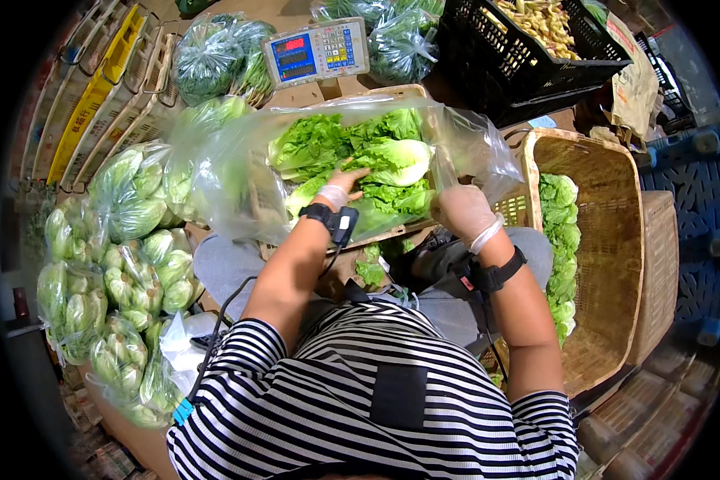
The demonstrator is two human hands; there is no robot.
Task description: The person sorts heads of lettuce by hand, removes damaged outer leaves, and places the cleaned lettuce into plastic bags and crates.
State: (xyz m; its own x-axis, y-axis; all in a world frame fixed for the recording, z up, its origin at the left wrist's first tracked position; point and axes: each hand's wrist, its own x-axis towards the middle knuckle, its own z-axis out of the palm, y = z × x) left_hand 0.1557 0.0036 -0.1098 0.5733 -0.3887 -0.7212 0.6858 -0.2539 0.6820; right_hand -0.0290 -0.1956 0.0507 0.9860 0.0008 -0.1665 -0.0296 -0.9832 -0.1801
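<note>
Several heads of green leaf lettuce (392, 160) lie in a large clear plastic bag (480, 140) spread over a tan crate (400, 94). My left hand (338, 186) reaches in among the lettuce, fingers spread and touching the leaves, with a pale glove at the wrist. My right hand (464, 210), in a translucent glove, is closed on the bag's near right edge, just right of the lettuce. Loose leaves (370, 270) lie below the crate, between my legs.
Bagged greens (124, 280) are piled at left, beside stacked crates (88, 112). Behind the lettuce stand a scale (316, 54) and more bagged greens (400, 48). A black crate (488, 72) holds yellowish produce. A tall tan basket (600, 240) with lettuce is at right, near blue pallets (696, 208).
</note>
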